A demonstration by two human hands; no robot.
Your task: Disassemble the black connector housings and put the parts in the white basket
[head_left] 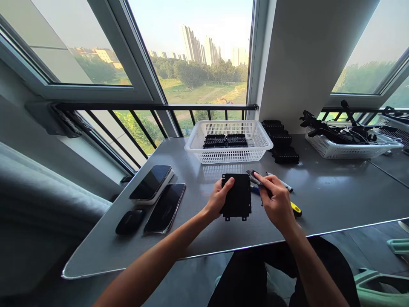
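Note:
My left hand [220,197] is closed on the left edge of a flat black plastic panel [238,196], its thumb lying on the face. The panel is tilted up above the table, with two small tabs at its lower edge. Close to the panel's top right corner, my right hand [277,200] grips a small grey tool [254,177] with a dark tip; its exact kind is unclear. Under and beside my right hand lie a white marker-like pen [283,184], a blue item [254,190] and a yellow-ended handle [296,209], each partly covered.
A white plastic basket [234,158] with several black parts stands by the window railing. Black parts are stacked [283,143] to its right, near another basket [348,150] of black pieces and cables. Phones [166,207] and a black mouse-like object [130,222] lie at left.

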